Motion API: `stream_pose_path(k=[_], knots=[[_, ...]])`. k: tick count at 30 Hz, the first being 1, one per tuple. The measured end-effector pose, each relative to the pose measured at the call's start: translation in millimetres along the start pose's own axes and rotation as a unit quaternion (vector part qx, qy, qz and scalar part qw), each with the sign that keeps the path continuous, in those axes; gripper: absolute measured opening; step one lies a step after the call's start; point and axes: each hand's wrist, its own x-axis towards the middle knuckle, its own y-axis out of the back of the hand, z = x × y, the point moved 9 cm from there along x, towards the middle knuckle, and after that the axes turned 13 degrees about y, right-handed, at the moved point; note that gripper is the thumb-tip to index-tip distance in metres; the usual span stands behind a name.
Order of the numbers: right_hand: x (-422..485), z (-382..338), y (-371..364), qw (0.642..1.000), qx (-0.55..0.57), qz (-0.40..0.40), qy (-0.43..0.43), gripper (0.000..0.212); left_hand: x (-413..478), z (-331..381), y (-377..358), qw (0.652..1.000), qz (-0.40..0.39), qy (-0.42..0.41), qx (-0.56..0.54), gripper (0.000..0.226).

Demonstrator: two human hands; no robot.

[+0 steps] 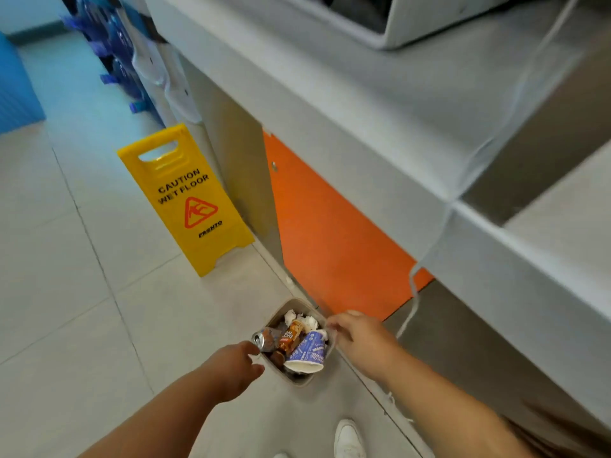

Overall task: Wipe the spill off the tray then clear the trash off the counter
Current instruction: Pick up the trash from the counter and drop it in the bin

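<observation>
A small beige trash bin (299, 381) is low down by the counter's base, packed with trash. A silver can (261, 339), a brown bottle (288, 337), a blue and white paper cup (309, 353) and crumpled white tissues (309, 321) fill it. My left hand (236, 366) grips the bin's left rim, thumb beside the can. My right hand (358, 337) holds the right rim with curled fingers. The grey counter (363, 110) runs above on the right.
A yellow "caution wet floor" sign (185, 200) stands on the tiled floor to the left of the bin. An orange panel (330, 233) fronts the counter. A white cable (415, 292) hangs off the edge. My white shoe (347, 438) is below.
</observation>
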Motion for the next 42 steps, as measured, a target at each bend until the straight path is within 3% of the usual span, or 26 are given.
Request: stream_pose_path(k=[8, 11, 17, 20, 28, 42], knots=[[-97.2, -99.7, 127.0, 0.989, 0.02, 0.13, 0.06, 0.026, -107.5, 55.1, 53.6, 0.991, 0.052, -0.119, 0.031, 0.036], [-142.9, -123.4, 166.5, 0.98, 0.05, 0.181, 0.064, 0.028, -144.9, 77.3, 58.8, 0.983, 0.054, -0.176, 0.028, 0.011], [-224.2, -136.7, 245.2, 0.94, 0.093, 0.326, 0.042, 0.031, -203.8, 139.2, 81.8, 0.96, 0.046, -0.277, 0.01, 0.014], [-249.1, -123.2, 271.6, 0.927, 0.107, 0.36, 0.02, 0.026, -237.1, 183.3, 96.0, 0.945, 0.043, -0.323, 0.004, 0.012], [-286.6, -57.7, 333.2, 0.933, 0.093, 0.347, -0.023, 0.024, -321.3, 310.0, 113.1, 0.89, 0.042, -0.438, -0.118, 0.017], [-301.0, 66.1, 444.7, 0.95, -0.067, 0.304, -0.034, 0.02, -310.4, 433.7, 65.0, 0.894, 0.016, -0.398, -0.208, 0.018]])
